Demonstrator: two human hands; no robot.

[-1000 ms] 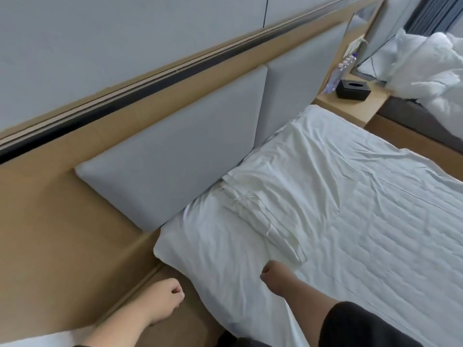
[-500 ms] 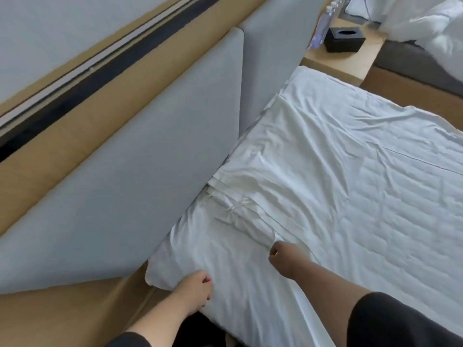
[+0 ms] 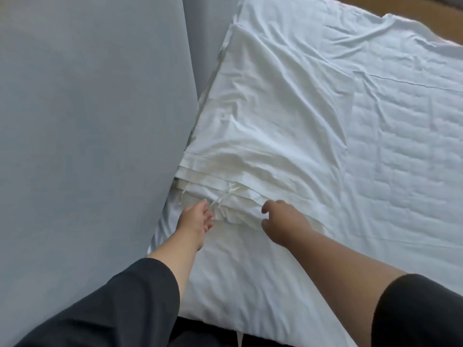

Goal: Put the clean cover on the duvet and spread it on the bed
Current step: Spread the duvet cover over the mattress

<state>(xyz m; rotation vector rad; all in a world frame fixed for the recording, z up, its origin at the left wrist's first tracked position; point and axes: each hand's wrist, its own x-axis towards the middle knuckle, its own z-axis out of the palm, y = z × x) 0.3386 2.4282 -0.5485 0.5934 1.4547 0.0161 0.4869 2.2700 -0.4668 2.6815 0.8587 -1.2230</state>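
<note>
A bedroom: a bed (image 3: 375, 271) dressed in white linen stands against a grey padded headboard (image 3: 87, 121) with wooden trim (image 3: 413, 6) behind.

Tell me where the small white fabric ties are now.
In the head view, the ties lie at the folded cover edge, near the grey headboard, just ahead of the left hand and left of the right hand.

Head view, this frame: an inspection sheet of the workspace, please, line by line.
Surface: bed under white quilted bedding.
Job's things: folded white cover lying at the head end, its ties loose.
Clutter: nothing seen.
Grippers: left hand open, fingers at the ties; right hand loosely curled over the cover's folded edge, holding nothing.
Cables: nothing seen.
Surroundings: grey padded headboard on the left; wooden strip beyond the bed.
</note>
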